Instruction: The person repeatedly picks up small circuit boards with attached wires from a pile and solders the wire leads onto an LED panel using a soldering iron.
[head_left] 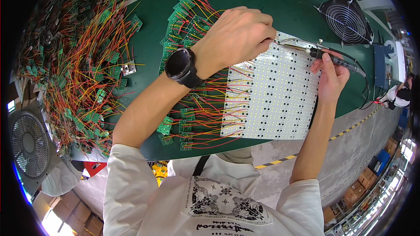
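A white LED board panel [280,105], dotted with rows of small yellow and black spots, lies on the green tabletop [280,0]. My right hand [330,76] grips a soldering iron [316,53] with a black handle and a thin metal tube along it. Its tip points left at the panel's far edge. Beside that tip, my left hand [243,35] is closed in a pinch; what its fingers hold is hidden. Small green circuit boards [186,126] line the panel's left side, their red and yellow wires reaching onto it. My left forearm covers some of them.
A large tangled heap of wired circuit boards [83,70] fills the table's left. At the far right stand a black fan with a wire guard [348,19] and a blue box [382,66]. A grey floor fan [29,142] is at the left; cartons [356,192] stand at lower right.
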### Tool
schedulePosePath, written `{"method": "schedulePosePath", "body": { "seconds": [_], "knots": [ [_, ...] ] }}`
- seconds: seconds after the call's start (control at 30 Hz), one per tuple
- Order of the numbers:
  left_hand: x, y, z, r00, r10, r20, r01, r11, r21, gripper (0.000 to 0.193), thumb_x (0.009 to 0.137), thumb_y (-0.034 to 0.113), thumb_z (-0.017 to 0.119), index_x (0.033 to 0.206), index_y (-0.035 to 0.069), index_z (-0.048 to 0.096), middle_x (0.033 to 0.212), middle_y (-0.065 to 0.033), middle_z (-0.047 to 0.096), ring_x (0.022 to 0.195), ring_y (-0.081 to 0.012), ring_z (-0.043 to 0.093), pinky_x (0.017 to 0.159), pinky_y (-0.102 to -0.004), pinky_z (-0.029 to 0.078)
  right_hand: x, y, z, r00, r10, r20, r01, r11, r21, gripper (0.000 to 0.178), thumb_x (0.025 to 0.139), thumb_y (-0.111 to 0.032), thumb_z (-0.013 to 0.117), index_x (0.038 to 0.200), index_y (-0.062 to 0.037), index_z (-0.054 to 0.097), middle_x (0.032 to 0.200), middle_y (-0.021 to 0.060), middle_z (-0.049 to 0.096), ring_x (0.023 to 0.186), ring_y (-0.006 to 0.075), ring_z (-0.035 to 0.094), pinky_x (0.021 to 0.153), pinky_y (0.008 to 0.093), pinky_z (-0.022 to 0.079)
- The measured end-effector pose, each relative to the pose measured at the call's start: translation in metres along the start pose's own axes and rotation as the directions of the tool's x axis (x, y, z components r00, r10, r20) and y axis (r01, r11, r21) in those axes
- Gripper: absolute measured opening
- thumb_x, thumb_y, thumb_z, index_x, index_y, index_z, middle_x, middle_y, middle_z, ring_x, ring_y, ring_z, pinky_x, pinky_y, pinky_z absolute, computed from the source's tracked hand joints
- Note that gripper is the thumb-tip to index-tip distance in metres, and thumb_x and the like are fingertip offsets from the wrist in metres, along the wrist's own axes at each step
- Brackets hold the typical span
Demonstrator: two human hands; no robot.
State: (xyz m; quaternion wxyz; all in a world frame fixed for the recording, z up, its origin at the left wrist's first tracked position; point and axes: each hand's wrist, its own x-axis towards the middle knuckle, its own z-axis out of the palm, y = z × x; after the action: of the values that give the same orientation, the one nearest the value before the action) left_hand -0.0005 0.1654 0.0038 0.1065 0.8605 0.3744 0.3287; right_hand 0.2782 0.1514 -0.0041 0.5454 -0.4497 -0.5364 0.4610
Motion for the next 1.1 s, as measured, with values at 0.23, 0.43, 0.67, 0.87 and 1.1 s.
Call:
{"method": "schedulePosePath", "body": {
  "seconds": [0.23, 0.43, 0.67, 0.87, 1.1],
  "knots": [
    [-0.001, 0.001, -0.001, 1.0, 0.003, 0.004, -0.003, 1.0, 0.009, 0.01, 0.078, 0.014, 0.07, 0.079, 0.004, 0.069, 0.079, -0.0047, 0.061, 0.076, -0.0266, 0.06, 0.069, -0.0385, 0.05, -0.001, 0.0, 0.0, 1.0, -0.008, -0.014, 0.008, 1.0, 0.007, 0.021, 0.09, -0.006, 0.064, 0.105, 0.008, 0.063, 0.071, 0.015, 0.066, 0.055, 0.0185, 0.061, 0.052, 0.0279, 0.047],
    [-0.001, -0.002, 0.001, 1.0, 0.015, 0.004, -0.015, 1.0, 0.009, 0.01, 0.078, 0.014, 0.07, 0.079, 0.004, 0.069, 0.079, -0.0045, 0.062, 0.076, -0.0264, 0.061, 0.069, -0.0381, 0.05, 0.001, 0.001, -0.004, 0.997, -0.012, -0.081, 0.017, 0.997, 0.071, 0.021, 0.091, -0.007, 0.062, 0.105, 0.0086, 0.063, 0.07, 0.0142, 0.065, 0.054, 0.0185, 0.059, 0.051, 0.0281, 0.044],
    [-0.001, -0.002, -0.002, 0.999, -0.022, 0.047, 0.021, 1.0, 0.024, 0.012, 0.079, 0.016, 0.067, 0.082, 0.004, 0.07, 0.082, -0.0054, 0.063, 0.079, -0.0269, 0.062, 0.071, -0.0382, 0.051, 0.002, -0.004, 0.002, 0.987, -0.02, -0.157, 0.037, 0.994, 0.105, 0.021, 0.091, -0.008, 0.062, 0.105, 0.0086, 0.063, 0.071, 0.0128, 0.065, 0.055, 0.0182, 0.058, 0.05, 0.0279, 0.042],
    [0.015, 0.008, -0.054, 0.998, 0.059, -0.009, -0.059, 0.998, 0.005, 0.016, 0.082, 0.017, 0.066, 0.089, 0.004, 0.069, 0.089, -0.0074, 0.064, 0.083, -0.0294, 0.064, 0.073, -0.0393, 0.052, 0.003, 0.0, -0.008, 0.988, 0.018, -0.153, 0.01, 0.983, 0.181, 0.02, 0.092, -0.007, 0.063, 0.107, 0.0056, 0.062, 0.077, 0.0102, 0.065, 0.063, 0.0144, 0.06, 0.053, 0.0263, 0.044],
    [-0.013, 0.046, -0.13, 0.989, 0.038, -0.145, -0.001, 0.969, 0.246, 0.013, 0.082, 0.015, 0.066, 0.087, 0.004, 0.065, 0.089, -0.0074, 0.062, 0.079, -0.0301, 0.064, 0.07, -0.0395, 0.052, 0.002, 0.003, -0.007, 0.999, 0.049, 0.01, -0.05, 0.989, 0.139, 0.022, 0.091, -0.009, 0.065, 0.108, 0.005, 0.063, 0.075, 0.0086, 0.064, 0.061, 0.0129, 0.058, 0.058, 0.0256, 0.046]
  ]
}}
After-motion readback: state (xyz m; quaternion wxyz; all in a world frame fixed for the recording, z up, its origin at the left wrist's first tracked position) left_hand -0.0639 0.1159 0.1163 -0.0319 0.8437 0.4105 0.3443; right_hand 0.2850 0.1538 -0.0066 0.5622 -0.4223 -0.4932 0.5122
